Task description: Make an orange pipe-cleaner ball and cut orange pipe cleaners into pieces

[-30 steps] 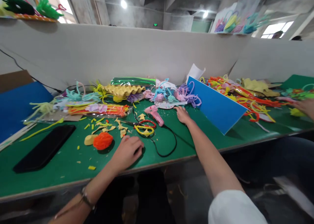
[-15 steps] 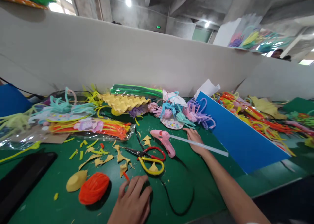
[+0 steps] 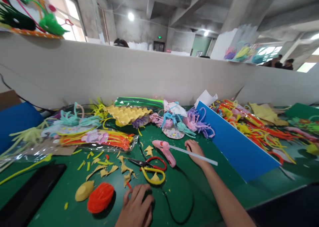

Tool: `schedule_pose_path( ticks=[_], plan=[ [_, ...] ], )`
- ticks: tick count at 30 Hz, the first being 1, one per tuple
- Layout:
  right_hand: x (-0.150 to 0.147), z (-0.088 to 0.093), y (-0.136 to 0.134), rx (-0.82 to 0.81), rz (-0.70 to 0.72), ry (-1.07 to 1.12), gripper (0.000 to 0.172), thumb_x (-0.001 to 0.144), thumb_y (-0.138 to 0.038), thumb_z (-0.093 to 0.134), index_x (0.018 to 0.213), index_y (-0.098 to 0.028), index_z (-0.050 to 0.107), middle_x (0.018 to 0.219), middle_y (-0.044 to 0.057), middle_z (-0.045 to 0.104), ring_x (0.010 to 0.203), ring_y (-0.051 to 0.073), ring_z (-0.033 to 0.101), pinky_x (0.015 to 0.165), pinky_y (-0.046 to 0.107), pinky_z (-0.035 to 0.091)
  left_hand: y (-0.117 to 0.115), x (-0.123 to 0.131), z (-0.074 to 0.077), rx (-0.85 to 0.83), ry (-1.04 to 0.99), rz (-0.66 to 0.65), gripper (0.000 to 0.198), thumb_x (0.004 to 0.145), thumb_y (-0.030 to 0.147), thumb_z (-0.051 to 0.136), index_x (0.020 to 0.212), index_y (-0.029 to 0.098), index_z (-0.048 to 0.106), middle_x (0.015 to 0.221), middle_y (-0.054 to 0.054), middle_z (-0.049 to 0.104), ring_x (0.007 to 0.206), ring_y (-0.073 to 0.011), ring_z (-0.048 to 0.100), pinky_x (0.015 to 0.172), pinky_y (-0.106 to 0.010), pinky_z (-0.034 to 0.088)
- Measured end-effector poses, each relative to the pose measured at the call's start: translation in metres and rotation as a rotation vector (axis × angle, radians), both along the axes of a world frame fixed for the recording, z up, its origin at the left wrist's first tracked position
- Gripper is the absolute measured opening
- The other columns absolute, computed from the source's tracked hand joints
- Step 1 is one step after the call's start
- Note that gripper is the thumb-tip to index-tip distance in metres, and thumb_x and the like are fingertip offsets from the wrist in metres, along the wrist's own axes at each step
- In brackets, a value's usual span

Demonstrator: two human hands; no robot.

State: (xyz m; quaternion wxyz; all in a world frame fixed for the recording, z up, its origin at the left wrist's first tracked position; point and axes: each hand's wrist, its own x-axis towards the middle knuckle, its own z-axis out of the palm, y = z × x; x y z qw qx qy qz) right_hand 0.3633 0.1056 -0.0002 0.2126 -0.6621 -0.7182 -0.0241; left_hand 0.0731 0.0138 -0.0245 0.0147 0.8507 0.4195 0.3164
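My left hand (image 3: 136, 203) rests palm down on the green table, fingers loosely bent and slightly apart. A short orange piece of pipe cleaner (image 3: 128, 185) pokes out at its fingertips; it does not look gripped. To the left lie a bundle of orange pipe cleaner (image 3: 100, 197) and a yellow egg-carton cup (image 3: 84, 190). Farther up are scissors (image 3: 152, 170) with one red and one yellow handle. My right hand (image 3: 195, 150) lies open beside a pink glue gun (image 3: 164, 153), whose clear glue stick (image 3: 196, 156) passes in front of the wrist.
Carton scraps (image 3: 124, 167) and yellow-green snippets litter the table (image 3: 206, 200). A black phone-like slab (image 3: 32, 193) lies at left. Bagged pipe cleaners (image 3: 97, 139), a yellow egg carton (image 3: 128, 114) and pipe-cleaner crafts (image 3: 174, 122) line the white partition (image 3: 139, 74). A blue board (image 3: 236, 144) leans at right.
My view has tilted up slightly, so the table things sit lower in the picture. Both hands keep nearly the same places on the table.
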Motion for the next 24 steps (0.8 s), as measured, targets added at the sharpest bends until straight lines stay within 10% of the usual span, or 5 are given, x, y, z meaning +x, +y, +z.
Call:
schedule_pose_path(
  ticks=[5, 11, 24],
  plan=[
    [-0.010, -0.003, -0.004, 0.011, 0.087, 0.001, 0.026, 0.070, -0.008, 0.034, 0.077, -0.019, 0.056, 0.079, 0.006, 0.060, 0.077, 0.019, 0.054, 0.069, 0.033, 0.044, 0.006, 0.003, 0.003, 0.131, 0.015, -0.029, 0.015, 0.070, 0.014, 0.050, 0.068, 0.027, 0.056, 0.085, 0.006, 0.065, 0.082, -0.0126, 0.055, 0.080, -0.026, 0.028],
    [-0.031, -0.013, 0.013, -0.019, 0.246, 0.047, 0.050, 0.070, -0.006, 0.032, 0.116, -0.020, 0.048, 0.116, 0.008, 0.054, 0.109, 0.018, 0.047, 0.090, 0.039, 0.038, 0.019, -0.004, 0.044, 0.199, 0.022, -0.118, 0.011, 0.073, 0.018, 0.051, 0.075, 0.027, 0.057, 0.091, 0.004, 0.065, 0.085, -0.0134, 0.054, 0.078, -0.027, 0.029],
    [-0.047, -0.016, 0.025, 0.001, 0.337, 0.038, 0.036, 0.080, -0.010, 0.030, 0.107, -0.016, 0.053, 0.100, 0.011, 0.057, 0.096, 0.021, 0.049, 0.086, 0.041, 0.040, 0.052, -0.096, 0.052, 0.243, 0.163, 0.030, 0.017, 0.082, 0.018, 0.039, 0.085, 0.023, 0.055, 0.098, -0.005, 0.058, 0.092, -0.0203, 0.049, 0.077, -0.032, 0.036]
  ],
)
